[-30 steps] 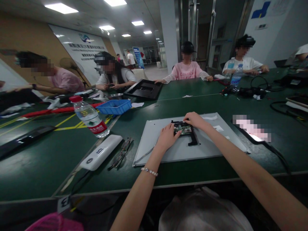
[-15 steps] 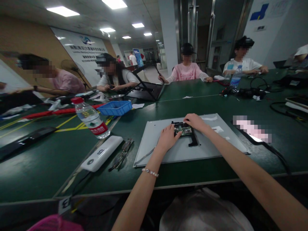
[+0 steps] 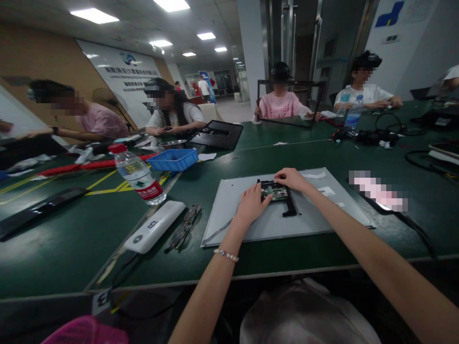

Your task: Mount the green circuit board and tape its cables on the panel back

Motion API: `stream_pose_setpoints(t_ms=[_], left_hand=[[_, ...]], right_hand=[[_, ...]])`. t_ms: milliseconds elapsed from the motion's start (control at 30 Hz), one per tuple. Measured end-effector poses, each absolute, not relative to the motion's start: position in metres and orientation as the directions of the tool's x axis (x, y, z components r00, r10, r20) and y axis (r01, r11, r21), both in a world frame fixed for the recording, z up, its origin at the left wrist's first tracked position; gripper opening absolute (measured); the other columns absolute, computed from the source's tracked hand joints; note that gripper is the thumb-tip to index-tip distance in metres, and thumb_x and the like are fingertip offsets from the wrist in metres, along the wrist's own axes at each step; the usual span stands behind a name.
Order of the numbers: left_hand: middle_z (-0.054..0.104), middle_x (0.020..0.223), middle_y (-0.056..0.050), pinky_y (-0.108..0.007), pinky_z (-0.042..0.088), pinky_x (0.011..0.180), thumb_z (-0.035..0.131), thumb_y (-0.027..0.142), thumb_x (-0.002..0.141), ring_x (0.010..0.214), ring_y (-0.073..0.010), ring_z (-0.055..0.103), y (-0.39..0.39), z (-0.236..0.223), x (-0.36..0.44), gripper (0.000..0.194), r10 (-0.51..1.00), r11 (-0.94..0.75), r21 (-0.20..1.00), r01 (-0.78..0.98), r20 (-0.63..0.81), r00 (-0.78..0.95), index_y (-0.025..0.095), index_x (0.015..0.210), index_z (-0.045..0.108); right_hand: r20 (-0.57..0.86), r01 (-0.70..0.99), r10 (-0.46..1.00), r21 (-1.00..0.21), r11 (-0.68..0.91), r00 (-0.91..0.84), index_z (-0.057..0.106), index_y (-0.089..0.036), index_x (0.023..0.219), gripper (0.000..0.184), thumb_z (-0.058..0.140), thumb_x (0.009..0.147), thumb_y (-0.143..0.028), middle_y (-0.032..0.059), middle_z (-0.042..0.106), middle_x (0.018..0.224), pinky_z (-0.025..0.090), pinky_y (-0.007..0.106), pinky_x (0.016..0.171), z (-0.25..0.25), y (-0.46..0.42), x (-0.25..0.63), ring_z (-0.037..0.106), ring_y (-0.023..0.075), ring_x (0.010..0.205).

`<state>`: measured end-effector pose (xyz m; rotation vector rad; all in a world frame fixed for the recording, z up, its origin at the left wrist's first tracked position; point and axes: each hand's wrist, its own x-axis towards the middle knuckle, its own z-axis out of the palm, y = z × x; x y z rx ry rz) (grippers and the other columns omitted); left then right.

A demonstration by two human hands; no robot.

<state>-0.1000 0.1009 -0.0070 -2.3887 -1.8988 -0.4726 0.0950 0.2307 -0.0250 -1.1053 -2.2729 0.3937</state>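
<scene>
A green circuit board [image 3: 275, 193] in a black plastic bracket [image 3: 289, 209] lies on a flat grey panel [image 3: 247, 228]. The panel looks like the back of a display. My left hand [image 3: 251, 204] grips the bracket's left side, fingers over its edge and thumb spread along the board's lower left. At the bracket's upper right corner, my right hand [image 3: 291, 179] is closed in a pinch. Whatever sits between those fingertips is hidden or too small to make out.
Left of the panel lie folded glasses [image 3: 183, 229], a white power bank [image 3: 156, 227] with a cable, and a water bottle [image 3: 139, 176]. Beyond stands a blue tray [image 3: 174, 160]. To the right is a phone [image 3: 376, 193] on a cable. Across the table a person holds a black frame [image 3: 317, 102].
Both my hands stay almost still on the bracket. Across the table, a person has lifted the black frame off a dark panel and now holds it upright.
</scene>
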Motion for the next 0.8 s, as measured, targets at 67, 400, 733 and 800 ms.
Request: stream_pose_setpoints(t_ms=[67, 400, 733, 800], left_hand=[[0.048, 0.141, -0.018, -0.039, 0.035, 0.105, 0.035, 0.052, 0.096, 0.128, -0.0282, 0.046, 0.1005, -0.007, -0.0996, 0.06, 0.943, -0.241, 0.147, 0.959, 0.269, 0.196, 0.01, 0.139, 0.038], [0.043, 0.144, -0.019, -0.039, 0.034, 0.106, 0.036, 0.053, 0.095, 0.13, -0.029, 0.044, 0.0982, -0.0023, -0.0966, 0.061, 0.959, -0.192, 0.128, 0.973, 0.237, 0.158, 0.011, 0.139, 0.039], [0.048, 0.139, -0.019, -0.041, 0.035, 0.104, 0.037, 0.052, 0.095, 0.128, -0.0288, 0.046, 0.0994, -0.0038, -0.0975, 0.058, 0.949, -0.222, 0.137, 0.965, 0.259, 0.181, 0.012, 0.137, 0.041], [0.049, 0.138, -0.019, -0.04, 0.035, 0.104, 0.037, 0.053, 0.095, 0.128, -0.0286, 0.046, 0.1006, -0.0058, -0.0985, 0.058, 0.945, -0.229, 0.141, 0.963, 0.267, 0.186, 0.012, 0.137, 0.041]], right_hand=[[0.367, 0.609, 0.794, -0.51, 0.607, -0.485, 0.077, -0.019, 0.092, 0.016, 0.066, 0.082, -0.024, 0.0054, 0.073, 0.09, 0.046, 0.024, 0.075, -0.0268, 0.2324, 0.0941, 0.064, 0.0161, 0.082], [0.429, 0.557, 0.8, -0.574, 0.601, -0.42, 0.077, -0.02, 0.081, 0.009, 0.068, 0.078, -0.021, 0.004, 0.074, 0.084, 0.048, 0.025, 0.073, -0.0325, 0.2337, 0.0898, 0.065, 0.0172, 0.079], [0.464, 0.547, 0.832, -0.63, 0.551, -0.304, 0.075, -0.019, 0.086, 0.013, 0.065, 0.081, -0.025, 0.0049, 0.073, 0.088, 0.051, 0.026, 0.075, -0.027, 0.2311, 0.0875, 0.066, 0.0158, 0.077], [0.434, 0.555, 0.83, -0.617, 0.557, -0.35, 0.075, -0.019, 0.089, 0.015, 0.067, 0.08, -0.027, 0.0057, 0.073, 0.09, 0.05, 0.026, 0.076, -0.0273, 0.2309, 0.0894, 0.067, 0.0164, 0.079]])
